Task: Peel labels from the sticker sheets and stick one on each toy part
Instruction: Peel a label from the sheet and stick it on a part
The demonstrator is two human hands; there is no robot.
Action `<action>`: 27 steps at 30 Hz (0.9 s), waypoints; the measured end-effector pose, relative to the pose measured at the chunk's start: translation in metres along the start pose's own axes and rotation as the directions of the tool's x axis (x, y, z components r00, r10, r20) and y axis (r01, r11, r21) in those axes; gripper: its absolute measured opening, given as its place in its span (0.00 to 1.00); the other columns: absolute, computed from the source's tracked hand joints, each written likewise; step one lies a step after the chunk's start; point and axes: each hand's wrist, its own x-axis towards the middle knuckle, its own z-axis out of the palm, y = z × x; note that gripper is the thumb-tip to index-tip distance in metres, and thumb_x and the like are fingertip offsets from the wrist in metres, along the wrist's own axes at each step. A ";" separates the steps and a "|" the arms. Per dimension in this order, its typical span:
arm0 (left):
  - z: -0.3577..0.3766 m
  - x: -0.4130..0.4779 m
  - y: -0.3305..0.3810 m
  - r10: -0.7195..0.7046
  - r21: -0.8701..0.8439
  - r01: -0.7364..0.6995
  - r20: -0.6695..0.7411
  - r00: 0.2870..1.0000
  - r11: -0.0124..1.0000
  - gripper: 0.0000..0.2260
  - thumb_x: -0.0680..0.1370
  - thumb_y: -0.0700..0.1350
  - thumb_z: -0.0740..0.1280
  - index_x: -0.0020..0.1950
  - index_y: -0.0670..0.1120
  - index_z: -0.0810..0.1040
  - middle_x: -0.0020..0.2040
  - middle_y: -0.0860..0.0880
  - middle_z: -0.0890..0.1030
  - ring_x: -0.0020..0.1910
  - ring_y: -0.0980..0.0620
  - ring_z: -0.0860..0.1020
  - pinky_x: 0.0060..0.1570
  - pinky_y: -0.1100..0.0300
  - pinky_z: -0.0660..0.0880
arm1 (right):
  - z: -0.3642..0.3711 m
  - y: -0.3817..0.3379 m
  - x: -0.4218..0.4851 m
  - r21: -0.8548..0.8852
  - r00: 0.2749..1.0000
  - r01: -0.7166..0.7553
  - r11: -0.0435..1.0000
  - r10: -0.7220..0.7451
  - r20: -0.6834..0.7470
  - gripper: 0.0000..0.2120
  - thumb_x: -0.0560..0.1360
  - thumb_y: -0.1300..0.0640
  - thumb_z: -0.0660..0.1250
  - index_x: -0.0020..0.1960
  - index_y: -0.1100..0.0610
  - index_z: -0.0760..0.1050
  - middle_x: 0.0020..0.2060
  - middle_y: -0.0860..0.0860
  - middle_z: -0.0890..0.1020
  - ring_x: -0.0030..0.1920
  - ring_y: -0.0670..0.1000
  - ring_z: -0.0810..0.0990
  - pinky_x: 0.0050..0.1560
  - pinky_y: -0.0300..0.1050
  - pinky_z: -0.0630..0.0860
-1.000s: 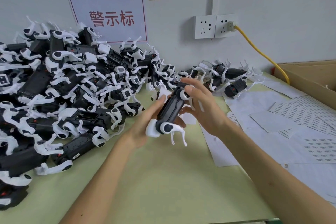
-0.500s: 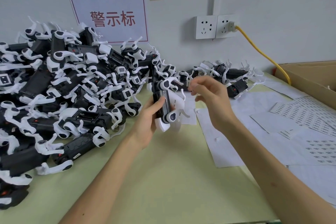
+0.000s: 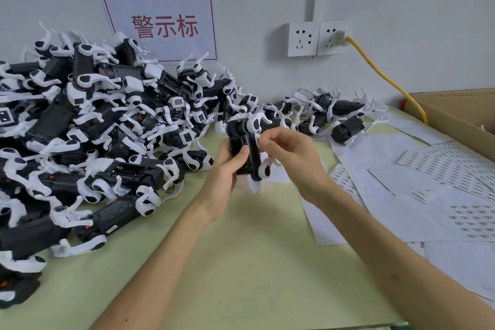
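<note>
My left hand (image 3: 224, 169) grips a black-and-white toy robot-dog part (image 3: 245, 147), held upright above the green table. My right hand (image 3: 288, 153) is at the part's right side, thumb and forefinger pinched together against its edge; a small white label seems to sit between them, but it is too small to be sure. White sticker sheets (image 3: 439, 169) with rows of small printed labels lie on the table to the right. A large pile of the same toy parts (image 3: 93, 142) fills the left side.
A smaller group of toy parts (image 3: 332, 115) lies by the wall behind my hands. A cardboard box (image 3: 460, 112) stands at the far right. A yellow cable (image 3: 385, 78) runs from the wall socket (image 3: 318, 37) towards the box. Green table surface (image 3: 241, 262) lies in front.
My left hand has turned the toy part from lying tilted to standing upright and lifted it slightly. My right hand left the part, then came back to pinch at its right edge.
</note>
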 end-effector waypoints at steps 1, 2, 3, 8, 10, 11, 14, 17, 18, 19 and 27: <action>0.000 0.000 0.000 0.002 0.009 -0.002 0.000 1.000 1.000 0.16 0.85 0.44 0.61 0.73 0.45 0.71 0.67 0.46 0.81 0.68 0.48 0.78 0.72 0.44 0.71 | 0.000 0.000 0.000 0.009 1.000 -0.007 1.000 0.007 -0.007 0.07 0.79 0.65 0.68 0.44 0.58 0.80 0.37 0.48 0.83 0.38 0.44 0.78 0.41 0.32 0.72; 0.001 -0.001 0.001 0.005 0.018 -0.005 -0.002 1.000 1.000 0.17 0.84 0.45 0.63 0.73 0.45 0.71 0.67 0.46 0.81 0.67 0.48 0.78 0.72 0.44 0.71 | 0.000 -0.001 0.000 0.012 1.000 -0.012 1.000 0.012 -0.015 0.07 0.79 0.65 0.68 0.44 0.58 0.80 0.38 0.48 0.82 0.37 0.44 0.78 0.40 0.32 0.72; 0.002 -0.002 0.001 0.010 0.031 -0.010 -0.006 1.000 0.999 0.19 0.82 0.47 0.65 0.72 0.45 0.71 0.67 0.46 0.81 0.67 0.49 0.79 0.72 0.44 0.71 | 0.000 -0.001 -0.001 0.011 1.000 -0.018 1.000 0.018 -0.022 0.07 0.79 0.65 0.68 0.44 0.58 0.80 0.38 0.49 0.82 0.36 0.44 0.78 0.40 0.32 0.72; 0.003 -0.004 0.001 0.053 0.094 -0.050 -0.036 0.998 0.994 0.22 0.78 0.49 0.66 0.69 0.43 0.71 0.67 0.42 0.79 0.70 0.44 0.76 0.74 0.39 0.67 | 0.001 -0.001 -0.001 -0.009 0.999 -0.024 1.000 0.023 -0.045 0.06 0.79 0.64 0.69 0.43 0.58 0.80 0.38 0.49 0.83 0.31 0.50 0.80 0.40 0.34 0.73; 0.003 -0.004 0.001 0.056 0.102 -0.051 -0.046 0.997 0.994 0.22 0.78 0.48 0.67 0.69 0.42 0.70 0.67 0.41 0.79 0.69 0.43 0.76 0.73 0.38 0.67 | 0.002 0.000 -0.001 -0.005 0.998 -0.022 1.000 0.021 -0.055 0.06 0.79 0.64 0.69 0.43 0.58 0.80 0.38 0.48 0.83 0.32 0.51 0.80 0.42 0.36 0.75; 0.003 -0.005 0.001 0.056 0.107 -0.051 -0.049 0.997 0.993 0.22 0.78 0.48 0.67 0.69 0.41 0.69 0.67 0.41 0.79 0.69 0.42 0.76 0.73 0.37 0.67 | 0.002 0.000 -0.001 -0.004 0.998 -0.021 1.000 0.021 -0.060 0.06 0.79 0.64 0.69 0.43 0.58 0.80 0.38 0.47 0.83 0.32 0.51 0.80 0.43 0.37 0.76; 0.004 -0.006 0.002 0.063 0.118 -0.056 -0.055 0.997 0.991 0.22 0.78 0.48 0.67 0.69 0.41 0.69 0.66 0.39 0.78 0.69 0.40 0.75 0.72 0.36 0.67 | 0.002 0.002 -0.002 -0.017 0.997 -0.024 1.000 0.023 -0.076 0.06 0.79 0.64 0.70 0.43 0.58 0.80 0.37 0.47 0.83 0.31 0.52 0.80 0.42 0.37 0.76; 0.005 -0.005 0.001 0.062 0.119 -0.055 -0.057 0.996 0.991 0.22 0.78 0.48 0.67 0.68 0.40 0.68 0.65 0.40 0.79 0.68 0.41 0.76 0.72 0.37 0.68 | 0.003 0.003 -0.002 -0.027 0.996 -0.025 0.999 0.023 -0.082 0.06 0.78 0.64 0.70 0.43 0.58 0.79 0.38 0.47 0.83 0.30 0.52 0.80 0.43 0.38 0.76; 0.004 -0.005 0.001 0.062 0.119 -0.055 -0.056 0.997 0.991 0.22 0.78 0.48 0.67 0.68 0.40 0.68 0.65 0.40 0.79 0.68 0.41 0.76 0.72 0.36 0.68 | 0.003 0.004 -0.002 -0.028 0.996 -0.023 0.999 0.020 -0.085 0.06 0.78 0.65 0.69 0.43 0.58 0.79 0.38 0.47 0.83 0.30 0.51 0.80 0.42 0.37 0.76; 0.004 -0.005 0.000 0.062 0.118 -0.055 -0.055 0.997 0.991 0.22 0.78 0.48 0.67 0.68 0.40 0.68 0.66 0.40 0.79 0.68 0.41 0.76 0.72 0.37 0.69 | 0.004 0.004 -0.002 -0.026 0.996 -0.020 0.999 0.018 -0.090 0.06 0.78 0.65 0.69 0.43 0.59 0.79 0.37 0.46 0.83 0.30 0.50 0.80 0.41 0.37 0.76; 0.006 -0.004 -0.004 0.084 0.133 -0.077 -0.049 0.995 0.988 0.22 0.78 0.48 0.67 0.67 0.39 0.68 0.66 0.36 0.77 0.69 0.38 0.74 0.72 0.37 0.68 | 0.006 0.006 -0.003 -0.024 0.992 -0.018 1.000 0.015 -0.124 0.05 0.79 0.63 0.70 0.43 0.61 0.79 0.37 0.50 0.84 0.30 0.51 0.80 0.40 0.40 0.76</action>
